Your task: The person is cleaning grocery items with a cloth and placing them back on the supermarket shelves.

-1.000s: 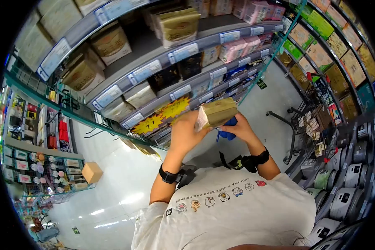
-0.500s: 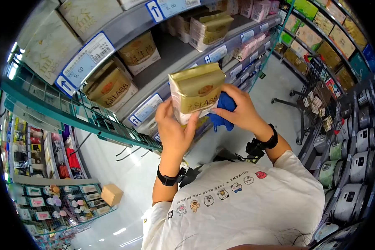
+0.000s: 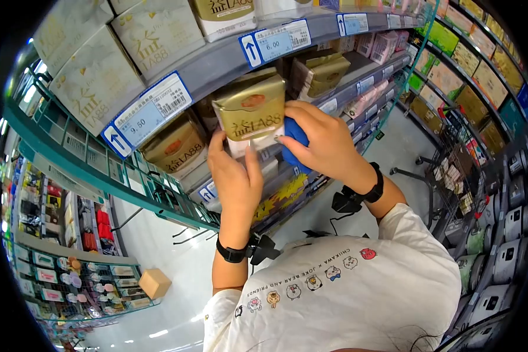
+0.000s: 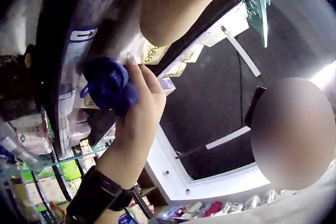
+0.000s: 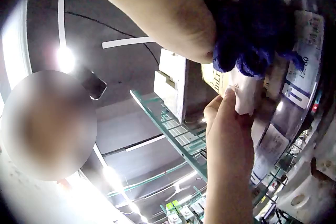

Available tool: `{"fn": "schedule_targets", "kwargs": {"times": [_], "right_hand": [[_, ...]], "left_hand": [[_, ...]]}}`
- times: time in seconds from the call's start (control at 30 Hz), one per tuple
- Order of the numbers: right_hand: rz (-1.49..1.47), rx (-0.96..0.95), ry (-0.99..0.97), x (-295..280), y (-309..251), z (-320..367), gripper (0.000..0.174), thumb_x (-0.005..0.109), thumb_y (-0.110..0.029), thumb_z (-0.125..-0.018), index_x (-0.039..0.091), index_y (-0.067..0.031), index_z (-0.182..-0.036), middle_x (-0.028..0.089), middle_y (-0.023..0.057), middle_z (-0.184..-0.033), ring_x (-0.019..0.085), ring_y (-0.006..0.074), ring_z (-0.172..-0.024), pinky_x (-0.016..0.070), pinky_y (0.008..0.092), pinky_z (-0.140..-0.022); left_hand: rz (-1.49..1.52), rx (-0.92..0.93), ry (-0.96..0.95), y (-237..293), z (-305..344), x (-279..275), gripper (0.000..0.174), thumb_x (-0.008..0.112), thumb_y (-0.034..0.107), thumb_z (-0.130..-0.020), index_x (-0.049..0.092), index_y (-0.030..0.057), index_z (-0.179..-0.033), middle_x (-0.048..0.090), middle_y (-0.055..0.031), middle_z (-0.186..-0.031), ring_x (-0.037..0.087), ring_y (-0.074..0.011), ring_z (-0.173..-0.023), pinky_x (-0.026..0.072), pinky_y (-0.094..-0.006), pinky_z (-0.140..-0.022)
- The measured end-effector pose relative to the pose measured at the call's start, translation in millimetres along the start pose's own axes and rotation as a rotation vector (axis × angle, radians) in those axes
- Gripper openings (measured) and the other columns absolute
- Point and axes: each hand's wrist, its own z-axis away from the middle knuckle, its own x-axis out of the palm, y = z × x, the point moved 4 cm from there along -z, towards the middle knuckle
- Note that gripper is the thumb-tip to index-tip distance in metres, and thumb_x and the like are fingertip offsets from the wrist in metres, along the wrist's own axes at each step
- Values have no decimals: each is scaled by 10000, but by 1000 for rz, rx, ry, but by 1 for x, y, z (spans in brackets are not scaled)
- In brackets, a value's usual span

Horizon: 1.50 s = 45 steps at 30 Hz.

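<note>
A gold-and-white tissue pack (image 3: pixel 253 108) is held upright between both hands, in front of the shelf. My left hand (image 3: pixel 236 179) grips its lower left corner, thumb on the front face. On the other side my right hand (image 3: pixel 328 141) pinches the lower right corner. A crumpled blue cloth (image 3: pixel 294 145) is tucked in the right hand, against the pack's side. In the left wrist view the cloth (image 4: pixel 109 85) bulges beside the right hand's fingers. The right wrist view has the left hand (image 5: pixel 229 134) at the pack's pale underside, below the cloth (image 5: pixel 257 24).
Similar gold packs (image 3: pixel 176 145) stand on the shelf behind, under a price label (image 3: pixel 149 114). White boxes (image 3: pixel 97 82) fill the shelf above. A teal wire rack end (image 3: pixel 94 167) borders the left. At the right stands a shopping cart (image 3: pixel 457 170); a cardboard box (image 3: pixel 155 284) is lower left.
Both hands have raised the tissue pack from waist height toward the shelf, turning its gold front to the head view. The head view has come closer to the shelf.
</note>
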Motion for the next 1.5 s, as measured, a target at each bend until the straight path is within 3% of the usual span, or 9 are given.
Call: {"fn": "schedule_targets", "kwargs": {"times": [0.23, 0.37, 0.57, 0.87, 1.07, 1.1, 1.23, 1.4, 1.5], "right_hand": [[90, -72, 13, 29, -1, -24, 328, 680, -205, -715, 580, -32, -975, 570, 83, -959, 619, 268, -654, 498, 357, -534], [110, -22, -41, 41, -3, -27, 335, 688, -193, -712, 591, -50, -999, 589, 54, -959, 622, 271, -668, 506, 343, -541], [104, -21, -27, 43, -6, -28, 286, 683, -179, -712, 601, -92, -971, 584, 63, -937, 610, 263, -611, 491, 332, -493], [138, -175, 119, 45, -6, -19, 276, 690, -133, -697, 657, -148, -971, 605, 49, -981, 588, 224, -537, 477, 299, -471], [51, -208, 231, 40, 4, 25, 346, 708, -139, -699, 655, -190, -1037, 524, 136, -1196, 628, 261, -740, 525, 325, -605], [39, -145, 156, 37, 2, 34, 389, 746, -106, -689, 636, -163, -1057, 489, 187, -1221, 581, 333, -996, 530, 367, -758], [-77, 41, 162, 26, 10, 66, 533, 764, -96, -697, 539, -156, -1177, 422, 257, -1271, 542, 406, -1049, 496, 392, -839], [-50, -32, 264, 13, 15, 135, 571, 710, -31, -687, 515, -127, -1216, 436, 214, -1293, 553, 386, -1022, 487, 455, -817], [20, -65, 129, -2, 9, 176, 653, 681, 13, -653, 454, -93, -1256, 470, 165, -1284, 559, 360, -966, 454, 464, -829]], "left_hand": [[-311, 55, -37, 0, -6, 7, 749, 630, 139, -745, 241, -169, -1305, 322, -370, -1301, 395, -470, -1125, 307, -475, -977], [-482, 32, -20, 5, -4, 16, 813, 653, 175, -712, 252, -95, -1366, 292, -374, -1321, 407, -464, -1090, 331, -489, -930], [-384, 124, 110, 5, -4, 13, 505, 631, 150, -704, 503, -43, -1153, 323, -332, -1299, 374, -460, -1134, 325, -505, -947], [-463, 106, 5, 2, 3, 14, 380, 622, 157, -729, 563, 10, -1075, 432, -222, -1227, 379, -430, -1171, 315, -501, -971], [-74, 285, 73, -7, 40, 12, 293, 586, 104, -732, 609, 54, -1020, 513, -153, -1151, 431, -366, -1175, 339, -473, -953], [32, 268, 96, -6, 50, 11, 253, 551, 59, -744, 614, 35, -988, 528, -167, -1121, 481, -364, -1111, 380, -431, -917], [501, 24, -79, -21, 90, 46, 221, 533, 23, -783, 585, -12, -995, 554, -178, -1080, 568, -288, -955, 455, -360, -816], [911, -364, -220, 12, 112, 79, 334, 502, 65, -851, 505, -50, -1164, 564, -152, -1078, 563, -215, -955, 458, -312, -811], [945, -321, -456, 9, 152, 122, 415, 501, 109, -885, 434, -38, -1267, 551, -123, -1125, 552, -206, -991, 432, -303, -863]]}}
